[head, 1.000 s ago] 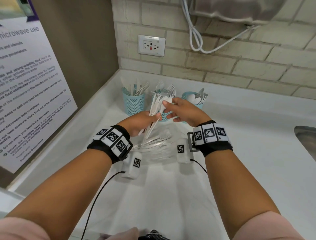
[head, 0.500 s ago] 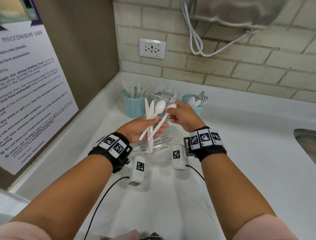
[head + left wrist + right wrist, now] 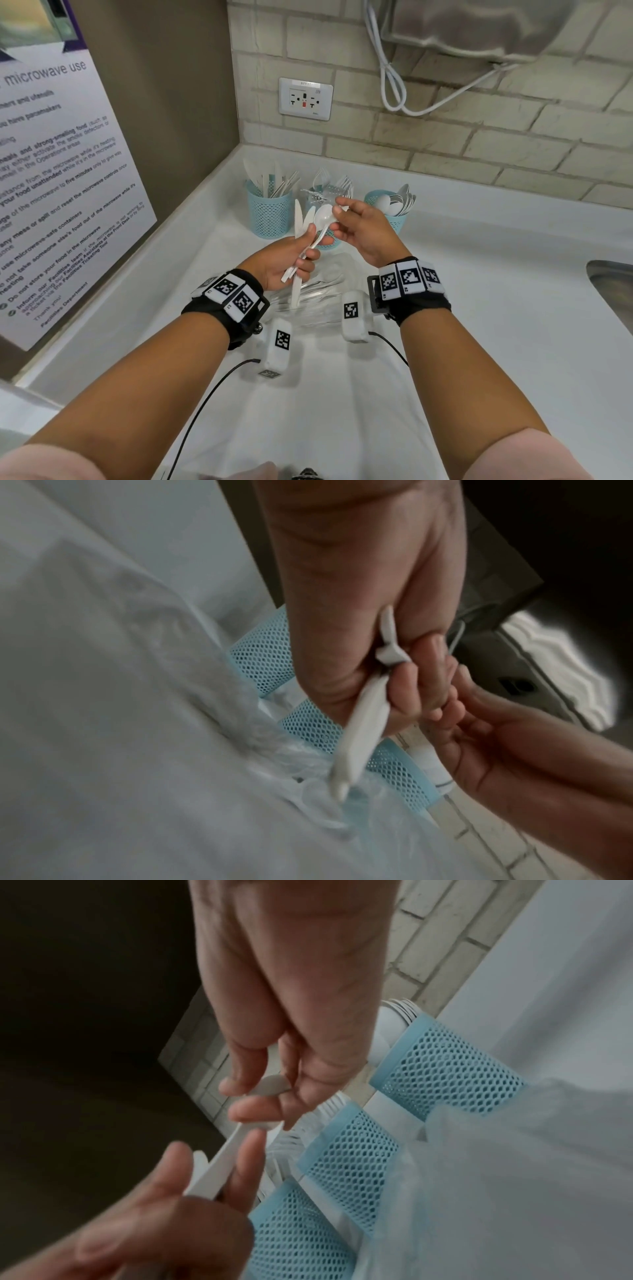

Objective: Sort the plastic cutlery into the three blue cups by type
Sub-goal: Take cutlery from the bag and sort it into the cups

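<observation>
Left hand: the left hand (image 3: 284,257) holds a fanned bunch of white plastic cutlery (image 3: 301,222) above the tabletop (image 3: 496,308), fingers curled round the handles.
Right hand: the right hand (image 3: 363,229) pinches the bowl of a white spoon (image 3: 323,217) between thumb and fingertips; the spoon's handle runs down into the left hand's grip.
Bunch: two flat knife blades stand up just left of the spoon; all pieces are plain glossy white.
Cups: three blue mesh cups stand in a row at the far side near the brick wall (image 3: 479,144).
Left cup (image 3: 269,216): knives.
Middle cup (image 3: 325,202): forks, partly hidden behind the hands.
Right cup (image 3: 394,219): spoons.
Below the hands: a clear plastic bag (image 3: 315,298) with more cutlery lies on the tabletop.
</observation>
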